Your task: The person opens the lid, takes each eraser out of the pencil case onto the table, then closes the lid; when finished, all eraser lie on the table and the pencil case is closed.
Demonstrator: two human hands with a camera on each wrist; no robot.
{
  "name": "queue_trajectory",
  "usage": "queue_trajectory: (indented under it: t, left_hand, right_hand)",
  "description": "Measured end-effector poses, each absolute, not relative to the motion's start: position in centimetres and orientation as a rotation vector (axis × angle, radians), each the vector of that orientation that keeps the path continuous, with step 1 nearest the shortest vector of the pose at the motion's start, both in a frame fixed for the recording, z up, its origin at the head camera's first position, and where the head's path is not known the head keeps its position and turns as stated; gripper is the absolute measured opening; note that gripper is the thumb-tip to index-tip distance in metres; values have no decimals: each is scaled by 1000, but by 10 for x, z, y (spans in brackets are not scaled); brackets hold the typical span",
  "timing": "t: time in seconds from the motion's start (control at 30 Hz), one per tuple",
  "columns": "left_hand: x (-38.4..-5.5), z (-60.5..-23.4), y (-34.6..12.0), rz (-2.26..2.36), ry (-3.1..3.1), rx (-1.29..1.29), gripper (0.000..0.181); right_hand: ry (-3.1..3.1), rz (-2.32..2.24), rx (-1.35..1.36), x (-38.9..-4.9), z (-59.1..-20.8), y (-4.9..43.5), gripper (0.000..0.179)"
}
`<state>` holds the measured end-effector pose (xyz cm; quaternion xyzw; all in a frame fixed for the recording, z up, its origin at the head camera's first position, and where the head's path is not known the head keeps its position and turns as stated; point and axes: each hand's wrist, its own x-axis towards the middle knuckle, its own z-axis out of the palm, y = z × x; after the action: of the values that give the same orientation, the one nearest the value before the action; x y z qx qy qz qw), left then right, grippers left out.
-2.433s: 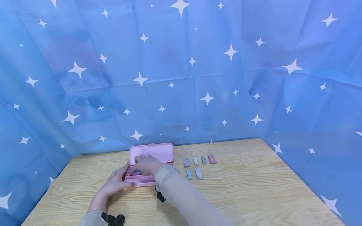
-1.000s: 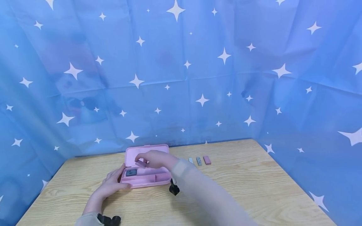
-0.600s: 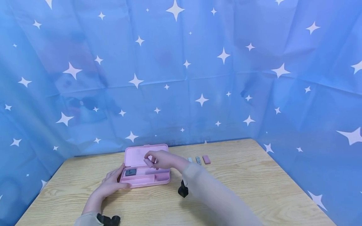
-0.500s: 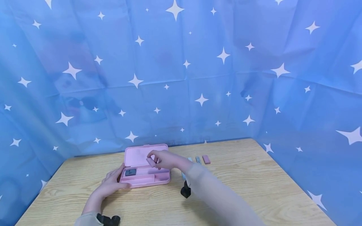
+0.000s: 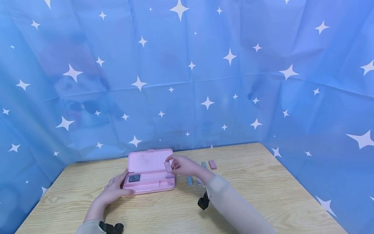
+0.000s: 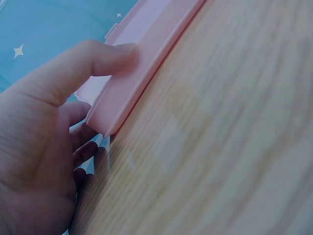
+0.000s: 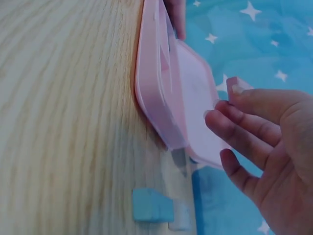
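A pink pencil case (image 5: 152, 190) lies unfolded on the table, its lid (image 5: 150, 161) tilted back. A dark grey block (image 5: 134, 178) sits in the left end of its rear compartment. My left hand (image 5: 115, 188) holds the case's left end; in the left wrist view the thumb presses the front wall (image 6: 122, 93) and the other fingers lie behind the end. My right hand (image 5: 185, 167) pinches a small pink rectangular block (image 5: 168, 167) between thumb and fingers, raised at the case's right end. In the right wrist view, only part of this block (image 7: 234, 88) shows beyond the thumb.
Right of the case lie a blue block (image 5: 190, 180) and a lilac block (image 5: 199, 181), partly behind the right hand. Farther back are a patterned grey-blue block (image 5: 204, 164) and a darker pink block (image 5: 212, 164). A blue star-patterned curtain (image 5: 187, 81) stands behind the wooden table (image 5: 163, 214).
My right hand has come out of the case with the pink block and moved right, toward the loose blocks. The dark grey block has come into sight in the case. My left hand stays put.
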<state>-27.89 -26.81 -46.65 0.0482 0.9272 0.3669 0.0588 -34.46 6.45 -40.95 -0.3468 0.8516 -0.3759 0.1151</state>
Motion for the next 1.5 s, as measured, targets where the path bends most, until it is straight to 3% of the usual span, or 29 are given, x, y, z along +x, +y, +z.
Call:
queue_trajectory:
  t: [0.83, 1.5]
  left_hand:
    - [-277, -464, -265, 1100, 2796, 150, 112]
    - [-278, -463, -269, 1071, 2803, 161, 110]
  right_hand:
    - [2661, -1204, -859, -327, -423, 157, 39]
    - [2722, -1251, -750, -326, -421, 201, 43]
